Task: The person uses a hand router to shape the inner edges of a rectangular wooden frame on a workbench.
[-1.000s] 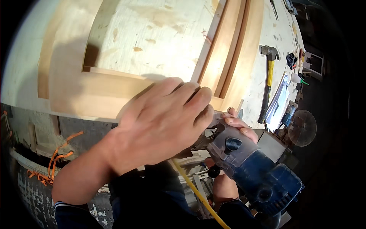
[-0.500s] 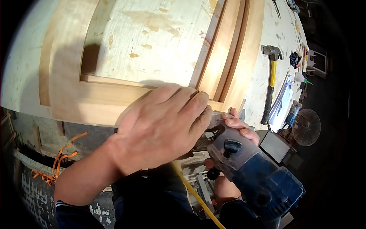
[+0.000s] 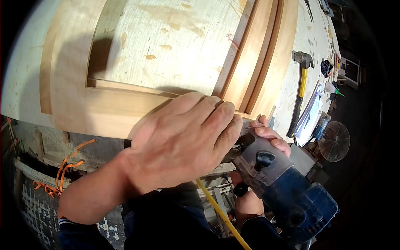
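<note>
A blue trim router with a clear plastic base housing leans at the near right corner of a pale wooden frame. My right hand is wrapped round the housing from its far side, fingertips showing at the top and part of the hand below. Across the frame's near rail lies my left hand, its fingers bent down over the corner and the nearest one against the router's base. My left thumb is hidden, as is the router's bit. Along the frame's right side runs a long groove.
On the pale worktable right of the frame lie a claw hammer with a yellow and black handle and some papers. A round fan stands beyond. A yellow cord hangs before me; orange straps dangle at left.
The view has shifted slightly, so frame, hammer and router sit a little further right. My left hand and the router keep about the same place at the frame's corner.
</note>
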Available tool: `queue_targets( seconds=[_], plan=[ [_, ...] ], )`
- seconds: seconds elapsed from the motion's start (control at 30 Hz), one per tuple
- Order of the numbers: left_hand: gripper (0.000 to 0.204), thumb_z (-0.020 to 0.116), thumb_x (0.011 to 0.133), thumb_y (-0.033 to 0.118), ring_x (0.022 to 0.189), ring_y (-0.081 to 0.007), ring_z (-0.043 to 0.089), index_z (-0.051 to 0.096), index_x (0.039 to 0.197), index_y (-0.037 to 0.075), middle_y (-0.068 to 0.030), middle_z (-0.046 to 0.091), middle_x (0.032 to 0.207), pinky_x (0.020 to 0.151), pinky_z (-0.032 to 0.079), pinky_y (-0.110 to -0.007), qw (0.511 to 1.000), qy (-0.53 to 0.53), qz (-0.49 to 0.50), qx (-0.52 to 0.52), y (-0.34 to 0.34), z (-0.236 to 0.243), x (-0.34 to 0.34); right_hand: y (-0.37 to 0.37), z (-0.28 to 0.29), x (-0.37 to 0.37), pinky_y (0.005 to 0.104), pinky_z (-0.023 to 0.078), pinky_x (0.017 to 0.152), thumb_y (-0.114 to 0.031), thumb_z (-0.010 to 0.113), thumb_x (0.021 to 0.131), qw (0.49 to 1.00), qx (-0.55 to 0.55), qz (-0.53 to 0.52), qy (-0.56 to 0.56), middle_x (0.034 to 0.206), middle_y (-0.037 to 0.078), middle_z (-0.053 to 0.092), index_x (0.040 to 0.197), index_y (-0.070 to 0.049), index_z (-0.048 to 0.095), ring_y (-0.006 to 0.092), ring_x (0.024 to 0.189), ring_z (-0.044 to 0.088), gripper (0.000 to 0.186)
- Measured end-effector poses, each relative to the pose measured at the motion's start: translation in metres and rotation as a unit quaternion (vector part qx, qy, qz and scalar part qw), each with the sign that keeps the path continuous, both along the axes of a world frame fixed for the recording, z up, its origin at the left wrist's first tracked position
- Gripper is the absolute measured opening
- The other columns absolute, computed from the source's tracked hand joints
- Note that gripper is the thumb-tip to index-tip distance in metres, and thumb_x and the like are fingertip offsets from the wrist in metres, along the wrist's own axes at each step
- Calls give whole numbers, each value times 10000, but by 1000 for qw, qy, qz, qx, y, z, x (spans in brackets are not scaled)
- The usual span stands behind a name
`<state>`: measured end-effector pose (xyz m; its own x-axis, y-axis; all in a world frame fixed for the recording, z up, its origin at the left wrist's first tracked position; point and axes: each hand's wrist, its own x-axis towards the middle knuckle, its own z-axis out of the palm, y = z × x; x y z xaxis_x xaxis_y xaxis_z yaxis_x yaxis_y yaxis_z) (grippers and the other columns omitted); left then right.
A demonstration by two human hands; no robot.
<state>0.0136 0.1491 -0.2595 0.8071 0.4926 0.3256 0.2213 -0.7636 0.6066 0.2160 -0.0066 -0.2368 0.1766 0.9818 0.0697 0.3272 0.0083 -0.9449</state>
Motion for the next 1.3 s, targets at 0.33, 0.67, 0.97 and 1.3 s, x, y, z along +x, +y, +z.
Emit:
queue_targets(
  seconds=[0.33,0.67,0.97,1.3],
  plan=[
    [463,591,881,222,1045,-280,713,650,1282,-1,-167,675,1222,940,537,-397,1000,-16,-10,-18,0,-2,-2,11,-5,-14,545,282,1312,-226,1033,602,995,37,-91,36,1308,135,650,1321,-154,487,318,1289,627,906],
    [368,611,926,216,985,-201,730,678,1255,64,-104,679,1184,856,536,-336,1000,8,3,1,6,8,-6,17,-8,-15,548,333,1291,-198,856,876,988,47,-134,56,1255,181,674,1252,-115,521,346,1243,658,510],
    [365,655,855,216,1008,-238,718,673,1173,38,-102,626,1104,871,569,-369,999,-26,-25,-30,13,8,-5,22,-14,-7,564,375,1266,-134,711,991,987,63,-138,53,1218,226,702,1194,-91,567,365,1207,682,252],
    [313,654,806,218,1038,-277,695,690,1065,46,-95,611,1036,890,565,-391,998,-9,-42,-56,10,9,-5,31,-13,0,560,346,1279,-211,902,830,988,77,-119,56,1264,201,691,1272,-99,555,359,1238,668,573]
  ],
)
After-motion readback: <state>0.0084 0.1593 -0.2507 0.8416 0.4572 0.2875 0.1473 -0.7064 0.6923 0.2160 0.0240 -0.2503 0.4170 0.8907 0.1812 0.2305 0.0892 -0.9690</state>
